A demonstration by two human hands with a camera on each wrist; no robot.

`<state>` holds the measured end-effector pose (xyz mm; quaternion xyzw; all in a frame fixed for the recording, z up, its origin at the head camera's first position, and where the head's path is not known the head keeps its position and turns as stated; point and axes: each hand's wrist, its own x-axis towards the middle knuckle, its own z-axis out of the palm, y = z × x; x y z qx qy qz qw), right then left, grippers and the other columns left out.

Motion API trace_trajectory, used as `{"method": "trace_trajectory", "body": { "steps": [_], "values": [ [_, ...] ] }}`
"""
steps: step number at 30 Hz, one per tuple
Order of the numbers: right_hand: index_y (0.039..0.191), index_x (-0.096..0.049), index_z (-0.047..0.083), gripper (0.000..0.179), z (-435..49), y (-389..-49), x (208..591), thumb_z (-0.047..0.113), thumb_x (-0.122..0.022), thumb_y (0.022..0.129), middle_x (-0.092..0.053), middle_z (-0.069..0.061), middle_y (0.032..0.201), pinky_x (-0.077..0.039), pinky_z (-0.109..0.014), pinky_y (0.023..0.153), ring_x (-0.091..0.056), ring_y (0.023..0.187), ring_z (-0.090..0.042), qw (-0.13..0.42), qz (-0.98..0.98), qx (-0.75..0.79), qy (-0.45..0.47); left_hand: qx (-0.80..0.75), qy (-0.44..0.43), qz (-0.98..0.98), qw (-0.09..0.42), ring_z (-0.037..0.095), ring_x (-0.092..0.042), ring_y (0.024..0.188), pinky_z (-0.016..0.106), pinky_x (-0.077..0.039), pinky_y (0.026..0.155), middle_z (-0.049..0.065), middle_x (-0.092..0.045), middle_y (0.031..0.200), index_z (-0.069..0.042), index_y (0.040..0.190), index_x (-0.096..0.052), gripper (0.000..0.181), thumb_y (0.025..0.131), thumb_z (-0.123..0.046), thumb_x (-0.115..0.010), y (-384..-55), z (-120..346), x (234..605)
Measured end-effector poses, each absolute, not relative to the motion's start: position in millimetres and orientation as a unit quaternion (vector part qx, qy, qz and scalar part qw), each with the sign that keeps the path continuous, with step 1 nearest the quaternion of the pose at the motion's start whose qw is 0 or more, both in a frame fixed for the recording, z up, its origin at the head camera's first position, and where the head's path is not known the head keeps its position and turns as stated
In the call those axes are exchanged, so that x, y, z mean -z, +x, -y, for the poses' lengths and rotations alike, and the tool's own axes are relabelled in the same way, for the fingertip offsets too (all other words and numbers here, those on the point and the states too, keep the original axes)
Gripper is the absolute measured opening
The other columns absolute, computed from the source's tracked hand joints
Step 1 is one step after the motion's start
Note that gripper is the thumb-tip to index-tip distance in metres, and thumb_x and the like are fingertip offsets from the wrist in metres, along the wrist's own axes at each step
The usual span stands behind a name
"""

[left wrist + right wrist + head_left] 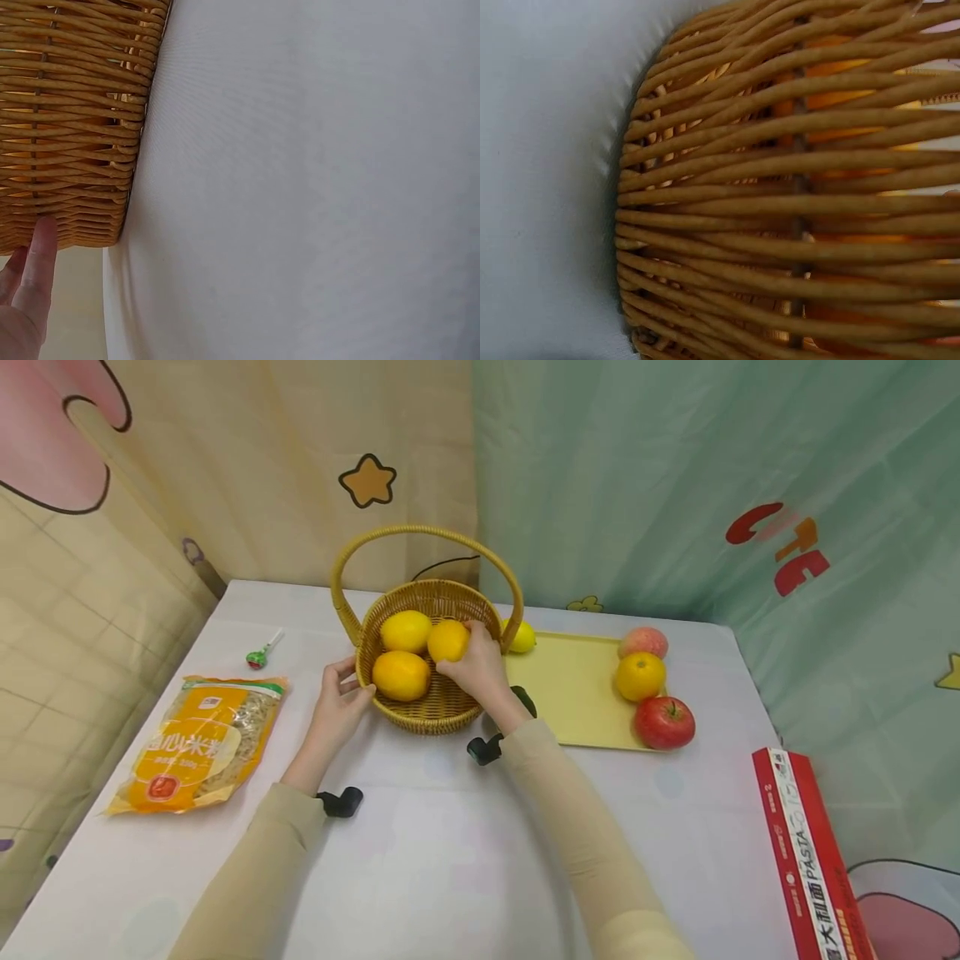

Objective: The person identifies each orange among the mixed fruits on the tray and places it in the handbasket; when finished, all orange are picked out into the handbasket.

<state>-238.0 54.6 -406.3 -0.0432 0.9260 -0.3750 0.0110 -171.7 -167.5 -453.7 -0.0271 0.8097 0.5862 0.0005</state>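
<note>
Stood, by judgement, partway through handling fruit between a woven golden-tan wicker basket with a tall arched handle [431,725] and a flat pale-yellow rectangular tray [577,685]. Pinched a round orange-yellow fruit [447,642] in the right grip [482,666], inside the basket's mouth. Could not tell setting down from lifting out. Had two more inside: a smooth oval lemon-yellow fruit [406,631] and, nearer, a plump oval deep-yellow fruit [402,675]. Rested the left grip [337,710] against the basket's left side, with fingers extended along the wicker and no fruit held; probably meant as steadying.

Found outside the basket, perhaps left to handle: a bright yellow fruit [522,637], partly hidden behind the handle; along the tray's right edge, a blushing pink peach-like fruit [643,642], a rounded orange citrus-like fruit [640,677] and a glossy red apple [664,722].

Noted ribbed, overlapping wicker strands with narrow gaps, glowing yellow-orange in both wrist views, on a smooth white bench [427,860]. Saw also a crinkled orange-and-clear plastic bag [198,743], a small green-wrapped lollipop [257,657] and a long red box [813,852].
</note>
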Motion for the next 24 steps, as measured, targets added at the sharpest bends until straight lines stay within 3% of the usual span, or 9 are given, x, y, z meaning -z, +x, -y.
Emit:
{"method": "trace_trajectory", "body": {
  "steps": [4,17,24],
  "values": [
    [0.145,-0.035,0.004,0.080,-54.2,-240.7,408.3,0.024,-0.077,0.080,-0.045,-0.017,0.144,-0.046,-0.044,0.104,-0.049,0.122,-0.037,0.012,-0.935,0.352,-0.035,-0.586,-0.022,-0.810,-0.002,0.035,-0.042,0.134,0.042,-0.048,0.101,0.018,-0.029,0.156,-0.007,0.151,-0.021,0.061,0.099,-0.018,-0.052,-172.0,166.7,455.4],
    [0.147,-0.030,0.002,0.077,-56.5,-242.5,414.2,0.017,-0.074,0.086,-0.038,-0.018,0.148,-0.040,-0.044,0.111,-0.042,0.129,-0.038,0.032,-0.952,0.303,-0.044,-0.595,-0.022,-0.803,0.002,0.035,-0.042,0.134,0.048,-0.047,0.104,0.017,-0.029,0.157,-0.007,0.151,-0.021,0.062,0.099,-0.016,-0.053,-171.5,163.4,456.2],
    [0.150,-0.030,0.001,0.074,-52.4,-243.2,413.1,0.014,-0.071,0.089,-0.034,-0.020,0.152,-0.033,-0.042,0.118,-0.037,0.139,-0.036,0.014,-0.957,0.282,-0.066,-0.592,-0.031,-0.806,-0.001,0.035,-0.042,0.134,0.048,-0.047,0.104,0.017,-0.028,0.157,-0.008,0.152,-0.021,0.062,0.099,-0.017,-0.052,-170.6,166.5,455.5]
  ]
}}
